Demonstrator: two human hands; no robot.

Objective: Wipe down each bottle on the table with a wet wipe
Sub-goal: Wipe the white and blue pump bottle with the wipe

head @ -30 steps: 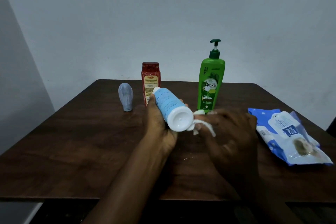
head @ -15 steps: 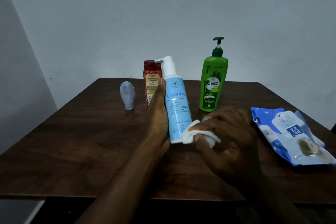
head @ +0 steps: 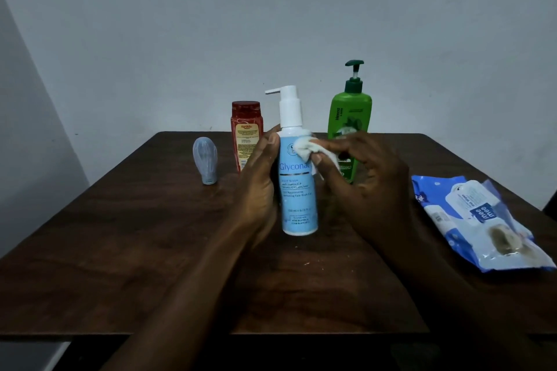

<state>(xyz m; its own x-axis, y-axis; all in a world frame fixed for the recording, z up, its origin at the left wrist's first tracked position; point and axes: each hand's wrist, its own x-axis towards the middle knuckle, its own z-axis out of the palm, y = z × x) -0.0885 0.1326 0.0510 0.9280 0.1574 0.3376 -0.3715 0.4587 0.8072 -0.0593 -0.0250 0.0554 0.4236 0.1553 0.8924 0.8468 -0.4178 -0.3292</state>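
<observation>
A wet wipe (head: 304, 149) met the blue "Glycona…" face-wash bottle (head: 297, 190) just below its white pump.
The left hand (head: 259, 187) curled round the upright bottle over the middle of the table (head: 150, 250), while the right hand (head: 370, 178) pinched the crumpled white wipe against it. Toward the far edge stood a green pump bottle (head: 349, 117), a red bottle (head: 245, 132) with a yellow label and a small grey bottle (head: 205, 159). A blue "mee mee" wipes pack (head: 470, 220) lay by the right edge.
</observation>
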